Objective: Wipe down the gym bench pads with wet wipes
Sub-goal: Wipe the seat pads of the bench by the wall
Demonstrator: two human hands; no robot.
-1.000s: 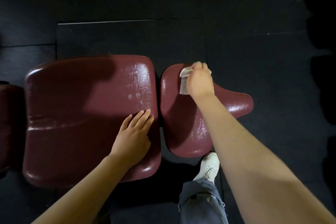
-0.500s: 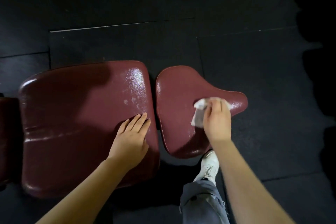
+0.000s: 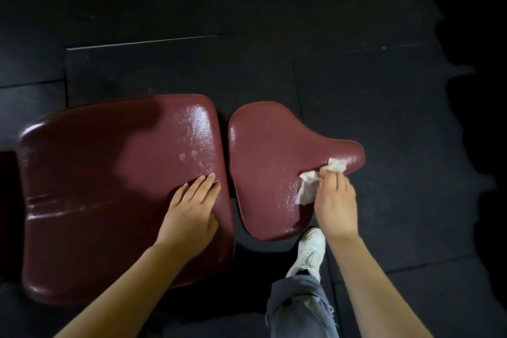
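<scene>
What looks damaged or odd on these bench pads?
A few pale worn-looking spots mark the large pad beyond the left hand. The small pad, which the right hand rubs with a wipe, shows no damage.

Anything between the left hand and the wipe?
In the head view, the dark gap between the two pads, then bare seat pad; left hand rests flat on the large pad, the wipe in the right hand.

Glossy maroon pads point(image 3: 123, 186), a white wipe point(image 3: 310, 186), white shoe point(image 3: 310, 252), black floor point(image 3: 356, 90).
</scene>
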